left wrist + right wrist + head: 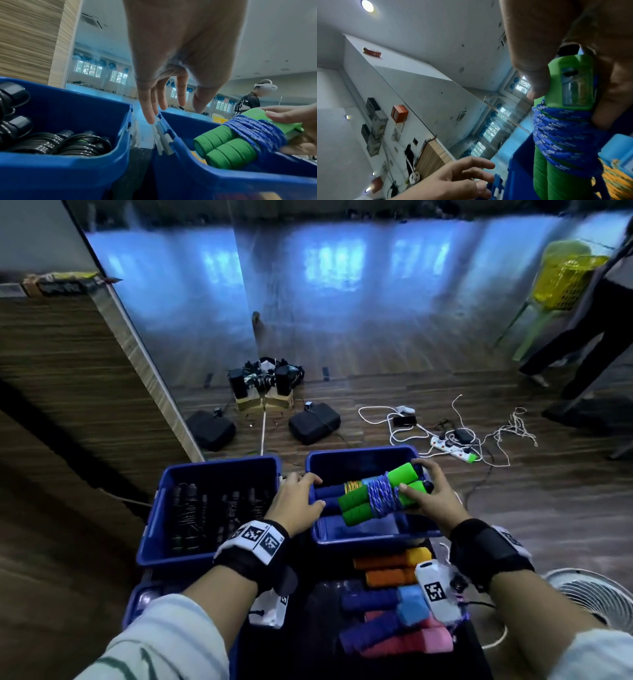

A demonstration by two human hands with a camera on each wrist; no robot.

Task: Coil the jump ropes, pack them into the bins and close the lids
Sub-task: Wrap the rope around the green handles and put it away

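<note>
My right hand (423, 489) grips a coiled jump rope (378, 494) with two green handles and blue cord wound round them, held just over the right blue bin (363, 537). The same green rope (240, 140) (563, 142) shows in both wrist views. A blue-handled rope (329, 492) with yellow cord lies inside that bin. My left hand (301, 499), fingers (149, 116) straight, hovers over the bin's left rim. The left blue bin (154, 542) holds several black coiled ropes (205, 508).
More coiled ropes with orange (390, 568), blue (383, 601) and pink (407, 643) handles lie in front of the bins. On the floor beyond lie a power strip (452, 448), loose cables and black cases (313, 422). A fan (596, 597) stands at right. A person (596, 330) stands far right.
</note>
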